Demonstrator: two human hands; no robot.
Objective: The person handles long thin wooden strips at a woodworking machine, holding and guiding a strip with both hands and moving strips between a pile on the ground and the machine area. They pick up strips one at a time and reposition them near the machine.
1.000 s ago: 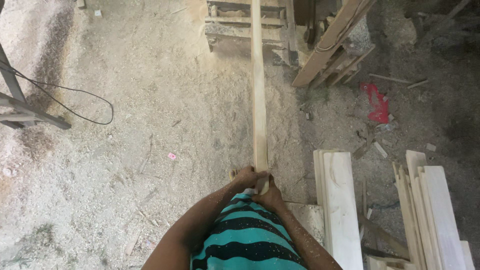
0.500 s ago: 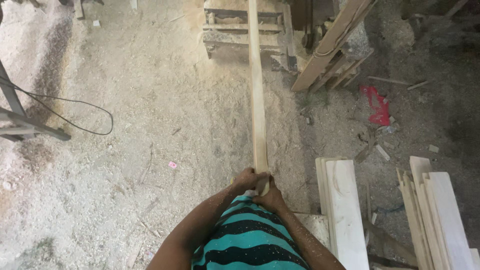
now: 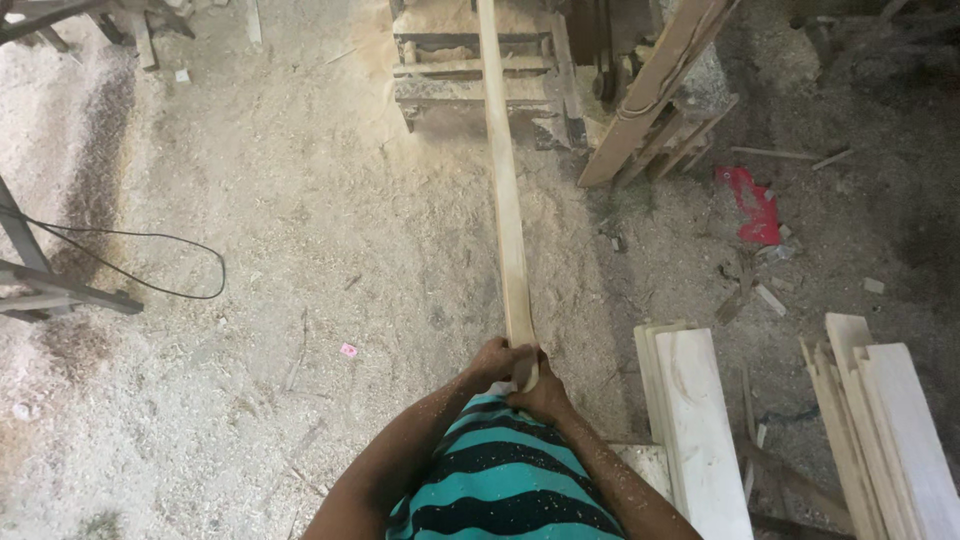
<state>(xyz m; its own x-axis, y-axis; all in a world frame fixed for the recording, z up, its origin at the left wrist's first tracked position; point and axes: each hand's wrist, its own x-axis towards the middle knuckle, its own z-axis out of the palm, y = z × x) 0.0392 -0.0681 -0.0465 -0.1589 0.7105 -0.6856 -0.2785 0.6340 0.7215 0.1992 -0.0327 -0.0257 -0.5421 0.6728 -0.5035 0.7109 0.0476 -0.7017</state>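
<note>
A long, pale wooden strip (image 3: 505, 190) runs straight away from the person, its near end gripped at waist height and its far end lying across a low wooden machine frame (image 3: 480, 65) dusted with sawdust at the top of the view. Both hands are closed round that near end: the left hand (image 3: 493, 360) wraps it from the left side, and the right hand (image 3: 540, 392) clasps it just below and to the right, the two touching each other. Under the strip the floor (image 3: 300, 220) is a thick, trampled layer of sawdust and shavings, paler and heaped deeper toward its left edge. A black cable (image 3: 150, 265) loops over the sawdust on the left, leading to a dark metal stand (image 3: 45, 285) at the floor's left edge. A small pink scrap (image 3: 348, 350) lies on the floor to the left of the hands. To the right of the person, stacks of light planks (image 3: 700, 430) lie flat, with more boards (image 3: 885, 430) at the lower right corner. Farther off on the right, slanted timbers (image 3: 655, 85) lean beside the machine frame, and a red scrap (image 3: 755, 205) lies among offcuts on darker ground.
</note>
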